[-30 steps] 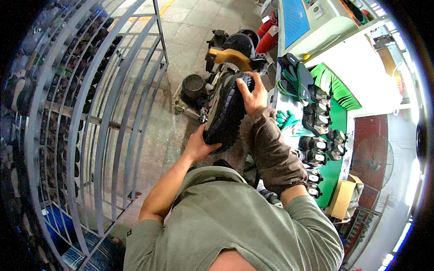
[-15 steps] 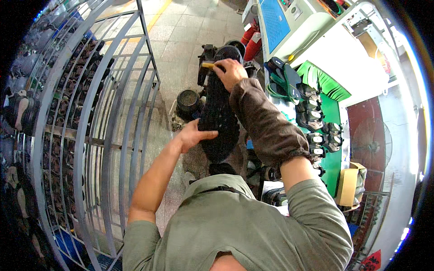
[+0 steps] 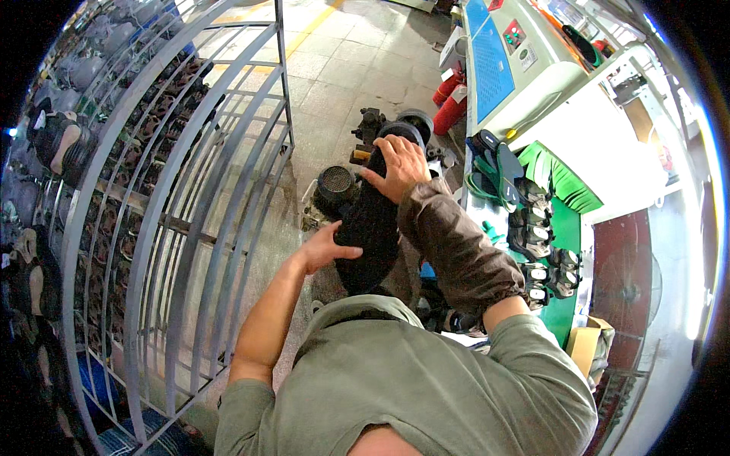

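Observation:
A long black shoe sole (image 3: 370, 235), dark all over, stretches away from my body, its far end at a dark machine with a round wheel (image 3: 414, 121). My left hand (image 3: 323, 249) grips its near left side, thumb on top and the other fingers out of sight beneath. Over the far end lies my right hand (image 3: 401, 166), thumb and fingers curved across it; a brown sleeve covers that forearm. Left of the right fingers shows a small yellow piece (image 3: 361, 154); whether the hand touches it I cannot tell. Beside the sole sits a motor with a round grille (image 3: 336, 182).
On my left stands a tall grey metal rack (image 3: 179, 220) with shoes behind its bars. A green-topped bench (image 3: 569, 308) at right carries sandals (image 3: 532, 228) and green strips (image 3: 561, 175). Red fire extinguishers (image 3: 451, 106) stand by a cabinet machine; a cardboard box (image 3: 584, 343) sits near the bench.
My view has shifted, so the surroundings sit lower and farther right. My right hand now reaches farther across the sole's far end, fingers more spread. The left hand keeps its hold.

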The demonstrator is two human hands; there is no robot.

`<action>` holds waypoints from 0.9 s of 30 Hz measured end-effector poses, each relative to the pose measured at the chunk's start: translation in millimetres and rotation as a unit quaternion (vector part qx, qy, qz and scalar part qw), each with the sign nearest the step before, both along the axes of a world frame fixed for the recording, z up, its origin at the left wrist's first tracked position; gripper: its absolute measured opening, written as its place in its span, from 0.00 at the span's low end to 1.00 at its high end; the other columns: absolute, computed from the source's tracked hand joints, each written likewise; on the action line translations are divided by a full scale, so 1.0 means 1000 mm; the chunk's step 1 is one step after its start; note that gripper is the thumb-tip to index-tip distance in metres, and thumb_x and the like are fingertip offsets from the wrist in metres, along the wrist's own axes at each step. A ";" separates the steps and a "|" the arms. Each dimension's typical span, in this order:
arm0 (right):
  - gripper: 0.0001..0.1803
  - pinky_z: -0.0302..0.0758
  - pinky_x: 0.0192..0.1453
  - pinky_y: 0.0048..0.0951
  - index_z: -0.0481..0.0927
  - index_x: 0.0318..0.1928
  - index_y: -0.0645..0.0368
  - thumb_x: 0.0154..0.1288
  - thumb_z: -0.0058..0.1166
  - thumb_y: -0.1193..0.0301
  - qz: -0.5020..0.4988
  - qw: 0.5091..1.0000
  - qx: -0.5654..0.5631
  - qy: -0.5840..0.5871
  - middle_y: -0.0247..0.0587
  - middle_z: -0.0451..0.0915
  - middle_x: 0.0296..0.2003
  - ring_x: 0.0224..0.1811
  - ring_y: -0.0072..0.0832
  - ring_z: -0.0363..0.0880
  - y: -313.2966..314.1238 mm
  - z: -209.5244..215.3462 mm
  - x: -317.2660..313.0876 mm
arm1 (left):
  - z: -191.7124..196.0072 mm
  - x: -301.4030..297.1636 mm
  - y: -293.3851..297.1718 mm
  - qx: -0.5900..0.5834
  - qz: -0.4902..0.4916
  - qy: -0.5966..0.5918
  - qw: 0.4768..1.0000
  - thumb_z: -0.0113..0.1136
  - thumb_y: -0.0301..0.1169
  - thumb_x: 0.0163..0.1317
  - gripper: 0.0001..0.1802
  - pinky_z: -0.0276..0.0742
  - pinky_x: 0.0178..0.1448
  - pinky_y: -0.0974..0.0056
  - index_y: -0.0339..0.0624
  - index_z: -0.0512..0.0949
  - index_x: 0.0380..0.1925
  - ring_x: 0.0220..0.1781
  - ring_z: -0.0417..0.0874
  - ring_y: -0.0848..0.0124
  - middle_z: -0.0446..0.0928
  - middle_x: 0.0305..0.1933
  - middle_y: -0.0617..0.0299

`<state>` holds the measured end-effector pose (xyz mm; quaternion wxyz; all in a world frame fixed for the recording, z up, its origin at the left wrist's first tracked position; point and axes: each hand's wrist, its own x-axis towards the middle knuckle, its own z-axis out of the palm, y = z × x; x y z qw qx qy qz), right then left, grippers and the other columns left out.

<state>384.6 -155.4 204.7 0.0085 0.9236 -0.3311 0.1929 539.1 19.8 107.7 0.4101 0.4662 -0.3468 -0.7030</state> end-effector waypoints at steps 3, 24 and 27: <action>0.35 0.64 0.65 0.46 0.72 0.58 0.58 0.57 0.64 0.49 0.008 1.000 -0.015 -0.024 0.48 0.73 0.56 0.60 0.46 0.70 0.018 0.008 -0.001 | -0.009 -0.004 0.011 -0.016 0.012 -0.034 0.999 0.77 0.30 0.50 0.46 0.66 0.70 0.60 0.31 0.62 0.67 0.63 0.74 0.65 0.73 0.63 0.54; 0.43 0.68 0.66 0.42 0.63 0.64 0.63 0.48 0.68 0.65 -0.090 0.942 0.298 -0.126 0.53 0.73 0.52 0.59 0.48 0.71 0.159 0.023 -0.105 | -0.059 -0.035 0.117 -0.282 -0.026 -0.340 0.897 0.69 0.25 0.52 0.51 0.66 0.71 0.52 0.45 0.50 0.74 0.71 0.66 0.49 0.64 0.70 0.44; 0.53 0.66 0.69 0.37 0.56 0.70 0.63 0.49 0.74 0.63 -0.114 0.837 0.521 -0.125 0.52 0.71 0.60 0.62 0.41 0.71 0.159 -0.022 -0.152 | -0.094 -0.046 0.113 -0.350 -0.048 -0.539 0.765 0.60 0.22 0.55 0.46 0.64 0.72 0.52 0.43 0.50 0.74 0.71 0.64 0.49 0.62 0.71 0.43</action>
